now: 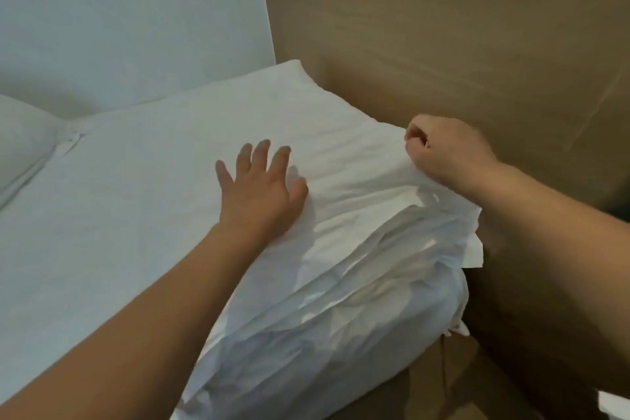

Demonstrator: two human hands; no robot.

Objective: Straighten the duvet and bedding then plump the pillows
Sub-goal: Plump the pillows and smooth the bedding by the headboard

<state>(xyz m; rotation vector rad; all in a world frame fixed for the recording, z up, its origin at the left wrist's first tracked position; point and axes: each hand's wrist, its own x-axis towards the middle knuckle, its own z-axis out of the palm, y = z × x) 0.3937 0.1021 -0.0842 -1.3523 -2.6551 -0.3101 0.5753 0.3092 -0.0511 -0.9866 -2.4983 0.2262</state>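
Observation:
A white pillow lies across the head of the bed, its far corner against the wooden headboard. My left hand presses flat on the pillow's right part, fingers spread and straight. My right hand is curled at the pillow's right edge and pinches the white fabric there. Below the pillow, crumpled white bedding bunches over the bed's side. A second white pillow shows at the far left.
A white wall rises behind the bed on the left. The wooden panel wraps around the bed's right side, close to my right arm. Wooden surface shows below the bedding at the lower right.

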